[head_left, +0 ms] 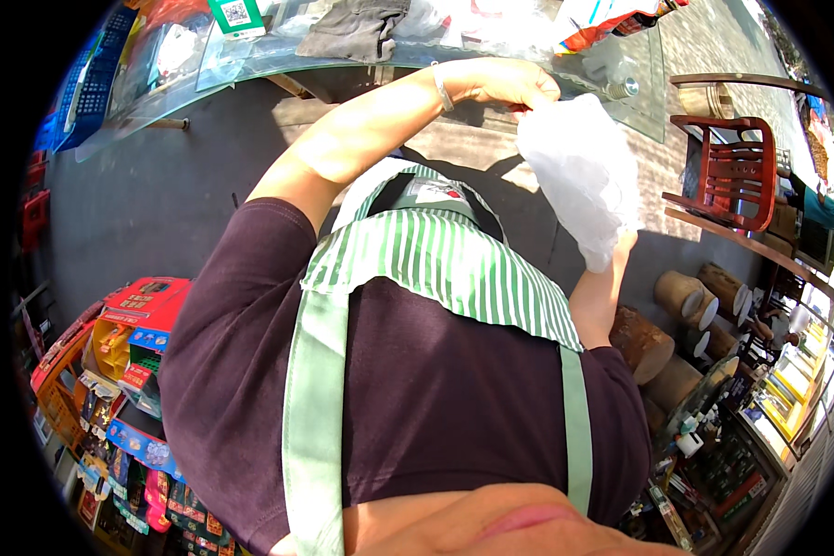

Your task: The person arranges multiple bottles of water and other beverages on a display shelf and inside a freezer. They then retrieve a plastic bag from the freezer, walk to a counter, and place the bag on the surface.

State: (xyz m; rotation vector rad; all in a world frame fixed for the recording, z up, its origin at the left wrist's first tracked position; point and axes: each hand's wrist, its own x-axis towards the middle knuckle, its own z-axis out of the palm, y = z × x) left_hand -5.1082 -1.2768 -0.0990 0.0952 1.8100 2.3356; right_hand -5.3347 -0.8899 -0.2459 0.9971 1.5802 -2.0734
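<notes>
A thin white plastic bag (584, 176) hangs spread out in front of me, to the right of my apron. My left hand (517, 85) reaches across and pinches the bag's upper left corner between its fingers; a bracelet circles that wrist. Against the lower right side of the bag is my right hand (626, 243), mostly covered by the white plastic. Its fingers are hidden, and I cannot tell whether they are inside or behind the bag. My green and white striped apron (435, 264) lies below both hands.
Ahead stands a glass-topped table (250, 74) bearing a dark grey cloth (352, 28), plastic bags and a colourful package (612, 23). A blue basket (93, 83) is at far left, a red wooden chair (737, 171) right, log stumps (681, 295) below it, boxed goods lower left.
</notes>
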